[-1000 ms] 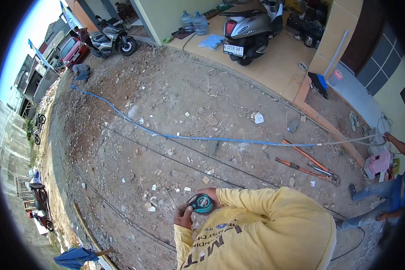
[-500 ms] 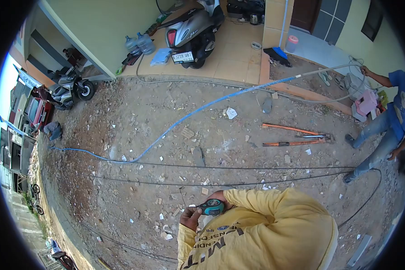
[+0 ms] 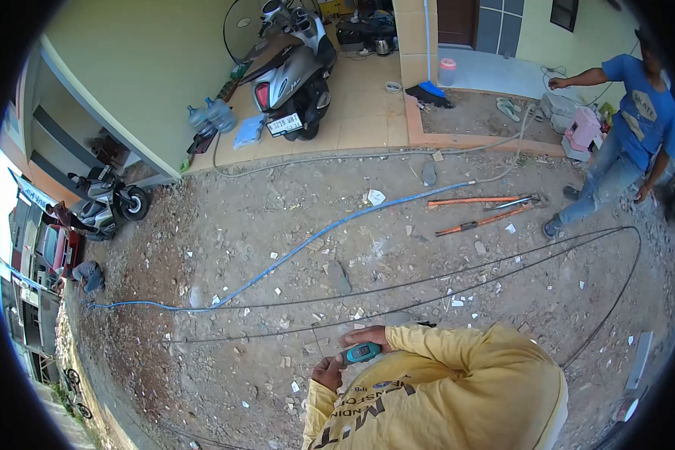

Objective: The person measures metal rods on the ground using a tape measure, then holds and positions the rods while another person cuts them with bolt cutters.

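My right hand is closed round a teal and dark tape measure held in front of my chest. Close beside it, my left hand pinches what looks like the tape's thin blade, its free end sticking up past the fingers. Both yellow sleeves are bent inward, and the hands almost touch. Beyond them, dark cables run across the rubble-strewn ground. Farther out lies a blue hose in a long curve.
Orange-handled long cutters lie on the ground. A person in a blue shirt stands at the right; another crouches far left. A scooter and water jugs stand on the tiled porch. Sandals and broken tile pieces are scattered about.
The blue-shirted person has let go of the hose, and its raised end has dropped to the ground. My hands stay together on the tape measure; my view has shifted slightly.
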A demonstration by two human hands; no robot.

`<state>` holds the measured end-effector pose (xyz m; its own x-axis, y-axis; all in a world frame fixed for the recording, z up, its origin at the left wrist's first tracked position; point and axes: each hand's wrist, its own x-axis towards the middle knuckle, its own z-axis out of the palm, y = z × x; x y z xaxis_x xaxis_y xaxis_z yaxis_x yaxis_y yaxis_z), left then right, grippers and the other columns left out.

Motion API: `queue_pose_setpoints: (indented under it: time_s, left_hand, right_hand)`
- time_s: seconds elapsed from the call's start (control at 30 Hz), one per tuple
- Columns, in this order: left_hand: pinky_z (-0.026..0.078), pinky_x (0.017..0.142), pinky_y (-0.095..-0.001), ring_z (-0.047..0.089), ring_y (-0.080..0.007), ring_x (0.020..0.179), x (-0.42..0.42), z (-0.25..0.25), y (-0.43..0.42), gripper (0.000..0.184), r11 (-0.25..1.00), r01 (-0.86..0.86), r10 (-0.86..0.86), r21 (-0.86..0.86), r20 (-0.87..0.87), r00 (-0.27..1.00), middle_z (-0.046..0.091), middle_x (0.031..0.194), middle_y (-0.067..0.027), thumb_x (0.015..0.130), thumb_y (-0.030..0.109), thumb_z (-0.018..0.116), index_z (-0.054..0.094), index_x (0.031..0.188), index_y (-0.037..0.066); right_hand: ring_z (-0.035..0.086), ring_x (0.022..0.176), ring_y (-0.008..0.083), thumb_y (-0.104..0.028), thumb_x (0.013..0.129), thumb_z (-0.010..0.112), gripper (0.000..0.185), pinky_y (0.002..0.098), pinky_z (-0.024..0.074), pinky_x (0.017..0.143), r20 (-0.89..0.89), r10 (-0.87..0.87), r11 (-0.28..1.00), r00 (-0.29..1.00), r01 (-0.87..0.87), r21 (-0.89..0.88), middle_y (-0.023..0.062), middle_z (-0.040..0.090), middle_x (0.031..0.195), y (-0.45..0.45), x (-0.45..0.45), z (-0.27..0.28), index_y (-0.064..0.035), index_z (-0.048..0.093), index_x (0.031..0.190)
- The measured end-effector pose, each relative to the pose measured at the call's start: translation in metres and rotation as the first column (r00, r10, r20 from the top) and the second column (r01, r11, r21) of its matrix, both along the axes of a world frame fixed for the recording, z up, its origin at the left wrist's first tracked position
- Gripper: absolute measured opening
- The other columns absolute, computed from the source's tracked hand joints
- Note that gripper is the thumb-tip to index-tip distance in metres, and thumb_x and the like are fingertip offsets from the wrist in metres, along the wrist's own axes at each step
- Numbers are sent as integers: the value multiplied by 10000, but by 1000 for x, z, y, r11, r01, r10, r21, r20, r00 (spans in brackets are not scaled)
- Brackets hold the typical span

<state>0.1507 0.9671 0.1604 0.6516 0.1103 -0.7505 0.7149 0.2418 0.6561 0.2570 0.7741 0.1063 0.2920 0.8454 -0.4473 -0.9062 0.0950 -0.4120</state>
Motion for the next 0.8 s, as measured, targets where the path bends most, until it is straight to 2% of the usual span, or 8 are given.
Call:
queue_pose_setpoints:
  time_s: [0.13,0.17,0.27,0.3,0.4,0.57,0.7,0.8]
  left_hand:
    - [193,355,-259,291,-63,370,-15,7,12,272,996,-31,30,-88,-22,999,414,532,45,908,321,670,572,810,88]
    - [192,355,-259,292,-64,371,-18,6,17,275,995,-9,7,-98,-20,1000,411,533,45,910,327,666,569,808,90]
    - [206,356,-255,310,-62,373,-24,0,25,293,993,48,-49,-111,-3,999,434,543,37,905,347,671,569,808,90]
    - [221,356,-253,326,-60,374,-25,-2,26,304,993,56,-55,-104,8,998,464,549,28,897,356,682,574,811,86]
    - [235,360,-252,344,-55,381,-27,-6,29,316,992,91,-89,-92,27,996,486,554,25,888,370,693,578,826,82]
    - [250,372,-253,351,-50,395,-26,-20,35,329,982,184,-182,-50,58,982,496,567,42,868,393,712,584,809,95]
    - [264,393,-243,360,-44,421,-21,-26,32,319,967,248,-253,62,89,963,504,570,58,857,389,719,589,774,109]
    - [274,410,-233,367,-40,439,-17,-20,28,310,959,272,-281,85,131,951,497,563,67,863,372,710,588,745,113]
  right_hand:
    - [549,1179,185,-343,893,678,575,330,445,995,-50,103,993,993,-100,70,79,561,1335,8,-20,12,-73,505,1370]
    - [521,1207,196,-357,854,719,635,342,413,1019,-11,143,984,990,-141,105,79,548,1338,11,-25,3,-83,497,1381]
    - [479,1244,207,-358,840,734,648,348,358,1056,197,242,948,950,-275,162,80,528,1340,17,-32,7,-87,499,1380]
    - [453,1260,214,-352,832,741,643,352,313,1082,285,259,957,923,-285,56,77,509,1346,20,-36,10,-84,508,1368]
    - [445,1265,217,-326,833,735,621,352,302,1087,449,274,956,851,-294,-27,75,503,1347,21,-41,16,-77,516,1358]
    - [455,1247,210,-303,806,727,657,341,316,1067,582,306,951,753,-271,-148,72,509,1336,21,-46,21,-72,488,1372]
    - [496,1192,205,-311,792,705,658,336,346,1038,634,412,911,654,-274,-309,68,545,1292,13,-42,54,-85,477,1367]
    - [530,1145,204,-337,797,683,608,337,371,1012,755,391,920,527,-212,-329,67,587,1232,14,-43,34,-88,510,1324]
